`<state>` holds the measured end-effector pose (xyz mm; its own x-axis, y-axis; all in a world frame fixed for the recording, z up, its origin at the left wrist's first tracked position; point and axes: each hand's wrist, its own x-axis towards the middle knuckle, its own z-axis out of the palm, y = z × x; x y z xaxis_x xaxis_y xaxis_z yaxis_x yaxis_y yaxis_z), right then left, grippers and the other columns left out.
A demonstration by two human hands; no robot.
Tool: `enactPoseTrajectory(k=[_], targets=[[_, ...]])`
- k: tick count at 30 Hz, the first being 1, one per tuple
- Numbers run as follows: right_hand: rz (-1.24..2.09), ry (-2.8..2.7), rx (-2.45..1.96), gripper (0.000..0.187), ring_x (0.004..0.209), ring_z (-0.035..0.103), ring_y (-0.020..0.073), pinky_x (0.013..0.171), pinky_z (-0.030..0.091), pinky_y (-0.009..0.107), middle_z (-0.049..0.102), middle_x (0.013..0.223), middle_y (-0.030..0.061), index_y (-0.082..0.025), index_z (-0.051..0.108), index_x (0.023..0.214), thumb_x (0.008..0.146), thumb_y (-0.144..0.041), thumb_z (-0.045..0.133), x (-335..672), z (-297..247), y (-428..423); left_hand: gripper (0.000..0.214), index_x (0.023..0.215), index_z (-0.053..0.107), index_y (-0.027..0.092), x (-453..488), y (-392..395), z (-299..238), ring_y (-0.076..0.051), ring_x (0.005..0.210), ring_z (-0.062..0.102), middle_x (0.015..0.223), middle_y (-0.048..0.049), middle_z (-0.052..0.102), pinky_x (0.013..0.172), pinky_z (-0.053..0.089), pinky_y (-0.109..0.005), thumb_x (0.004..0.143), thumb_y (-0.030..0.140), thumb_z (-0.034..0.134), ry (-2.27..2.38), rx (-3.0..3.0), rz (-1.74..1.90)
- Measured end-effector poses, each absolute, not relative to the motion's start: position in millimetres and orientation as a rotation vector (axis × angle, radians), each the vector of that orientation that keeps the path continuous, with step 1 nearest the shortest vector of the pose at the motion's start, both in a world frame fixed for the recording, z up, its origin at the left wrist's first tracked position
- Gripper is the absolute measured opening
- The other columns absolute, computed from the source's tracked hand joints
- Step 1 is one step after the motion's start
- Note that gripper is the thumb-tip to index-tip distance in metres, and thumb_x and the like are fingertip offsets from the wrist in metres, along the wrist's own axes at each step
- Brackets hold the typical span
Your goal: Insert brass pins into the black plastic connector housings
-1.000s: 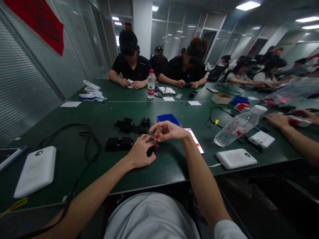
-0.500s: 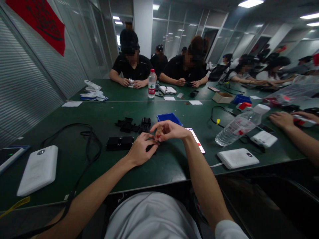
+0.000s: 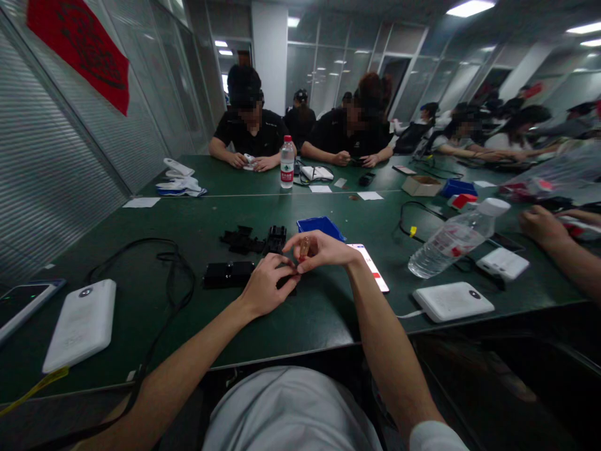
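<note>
In the head view, my right hand (image 3: 323, 249) pinches a short screwdriver (image 3: 305, 248) with a see-through amber handle, held roughly upright. Its shaft and tip are hidden by my fingers. My left hand (image 3: 268, 283) rests low over the table, thumb and fingers curled around a dark part (image 3: 284, 282) that is mostly covered. The fingertips of both hands meet or nearly meet. Left of them lies a black box-like piece (image 3: 228, 274). Black plastic parts (image 3: 244, 239) and another black block (image 3: 275, 238) sit just behind.
A blue tray (image 3: 321, 228) and a lit phone (image 3: 370, 266) lie beyond my right hand. White power banks (image 3: 453, 302) flank me, with a black cable (image 3: 174, 275) at left. A tilted water bottle (image 3: 455, 238) is at right. A neighbour's hand (image 3: 542, 225) is beside it; people sit opposite.
The view has shifted slightly, so everything sits a little lower in the picture. Both hands keep nearly the same pose; the amber handle appears slightly turned.
</note>
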<state>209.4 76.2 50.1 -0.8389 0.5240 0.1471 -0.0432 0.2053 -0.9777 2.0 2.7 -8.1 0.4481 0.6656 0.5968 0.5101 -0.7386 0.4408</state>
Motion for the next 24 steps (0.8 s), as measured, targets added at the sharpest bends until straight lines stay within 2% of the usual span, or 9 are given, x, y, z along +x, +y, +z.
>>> enactPoseTrajectory(k=[3,7,10,17,24], targets=[[1.687,-2.029,-0.447,0.051,0.067,0.063,0.0074,0.061,0.049,0.017,0.068,0.079,-0.0041,-0.014,0.069,0.116,0.070,-0.015,0.091,209.4,50.0,76.4,0.015,0.103,0.074,0.021,1.5,2.0,-7.8,-0.029,0.113,0.060,0.111,-0.0097,0.069,0.102,0.053,-0.049,0.091,0.025,0.066,1.045,2.510,1.144],[1.689,-2.024,-0.464,0.053,0.064,0.062,0.0068,0.059,0.048,0.017,0.070,0.083,-0.0026,-0.013,0.069,0.116,0.069,-0.016,0.092,210.7,49.9,76.6,0.035,0.111,0.068,0.019,-0.3,1.3,-6.7,-0.031,0.114,0.059,0.115,-0.0116,0.067,0.102,0.054,-0.050,0.077,0.014,0.063,1.060,2.544,1.094],[1.699,-2.020,-0.464,0.054,0.062,0.061,0.0062,0.059,0.049,0.017,0.073,0.087,-0.0009,-0.013,0.068,0.117,0.068,-0.017,0.092,211.9,49.8,76.5,0.042,0.113,0.066,0.017,-1.4,1.3,-5.8,-0.031,0.114,0.059,0.115,-0.0124,0.067,0.102,0.054,-0.050,0.072,0.011,0.060,1.047,2.545,1.073],[1.716,-2.029,-0.447,0.052,0.062,0.064,0.0063,0.057,0.049,0.016,0.075,0.090,0.0010,-0.013,0.067,0.118,0.071,-0.016,0.090,212.6,49.8,77.2,0.039,0.115,0.065,0.018,1.1,-0.2,-5.9,-0.033,0.117,0.057,0.118,-0.0114,0.069,0.105,0.051,-0.052,0.077,0.021,0.067,1.078,2.568,0.947],[1.748,-1.991,-0.438,0.045,0.076,0.071,0.0096,0.070,0.056,0.018,0.073,0.086,0.0002,-0.012,0.069,0.117,0.076,-0.015,0.087,213.6,49.2,76.6,0.047,0.124,0.064,0.018,0.8,-0.3,-8.9,-0.033,0.123,0.055,0.121,-0.0112,0.069,0.106,0.051,-0.051,0.079,0.026,0.072,1.100,2.564,0.941]])
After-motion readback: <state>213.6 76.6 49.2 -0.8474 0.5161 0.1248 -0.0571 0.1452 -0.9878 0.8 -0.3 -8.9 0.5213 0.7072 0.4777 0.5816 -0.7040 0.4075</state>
